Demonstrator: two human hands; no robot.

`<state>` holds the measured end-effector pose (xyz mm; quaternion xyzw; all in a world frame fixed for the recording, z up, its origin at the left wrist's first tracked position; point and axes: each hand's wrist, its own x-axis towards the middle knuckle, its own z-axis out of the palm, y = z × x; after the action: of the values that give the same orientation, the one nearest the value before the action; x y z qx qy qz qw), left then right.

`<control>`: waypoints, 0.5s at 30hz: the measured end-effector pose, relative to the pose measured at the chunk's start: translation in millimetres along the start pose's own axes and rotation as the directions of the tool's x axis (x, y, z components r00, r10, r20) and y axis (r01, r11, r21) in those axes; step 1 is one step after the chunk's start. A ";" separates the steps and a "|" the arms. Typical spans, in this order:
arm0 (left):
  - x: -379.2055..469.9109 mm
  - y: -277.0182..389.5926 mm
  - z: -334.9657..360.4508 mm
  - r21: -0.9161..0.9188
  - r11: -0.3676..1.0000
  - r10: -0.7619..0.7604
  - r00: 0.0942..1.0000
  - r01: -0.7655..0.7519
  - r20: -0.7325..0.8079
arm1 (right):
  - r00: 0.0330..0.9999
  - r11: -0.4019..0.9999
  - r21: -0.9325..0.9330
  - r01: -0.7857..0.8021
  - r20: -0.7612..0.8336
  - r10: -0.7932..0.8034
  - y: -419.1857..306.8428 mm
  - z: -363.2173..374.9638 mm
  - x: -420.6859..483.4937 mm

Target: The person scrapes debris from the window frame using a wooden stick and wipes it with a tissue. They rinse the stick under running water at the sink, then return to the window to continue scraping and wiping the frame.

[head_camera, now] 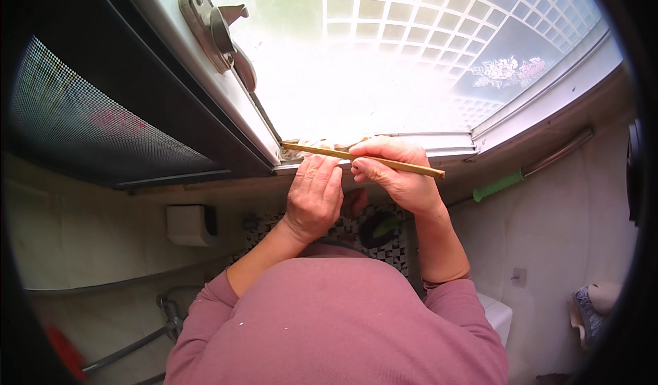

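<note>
A thin yellow-brown stick (329, 152), perhaps bamboo, lies slantwise over the bottom track of a white window frame (450, 148). My right hand (398, 169) grips it between thumb and fingers near its right part. The stick's left tip reaches the corner where the track meets the upright sash edge. Crumpled pale cloth or tissue (316, 143) sits in the track behind the stick, partly covered by it. My left hand (314, 192) rests at the track's front edge, fingers close together, fingertips just below the stick. Whether those fingertips pinch anything is hidden.
A metal window latch (218, 30) juts from the sash at upper left, beside a dark-framed mesh screen (92, 102). Bright patterned glass (401, 20) stands behind the track. On the right, a green-gripped metal handle (498, 184) leans by the wall. A white box (190, 224) hangs below left.
</note>
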<state>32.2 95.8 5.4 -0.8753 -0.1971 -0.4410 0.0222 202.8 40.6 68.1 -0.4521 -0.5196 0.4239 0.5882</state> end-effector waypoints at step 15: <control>-5.6 -1.9 -2.0 -0.073 0.997 0.020 1.000 -0.020 0.000 | 0.873 0.807 -0.331 0.488 0.199 -0.446 20.0 -11.8 8.2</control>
<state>27.0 95.3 2.0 -0.8776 -0.1723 -0.4472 -0.0054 214.8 52.1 49.9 -0.3887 -0.7173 0.1845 0.5481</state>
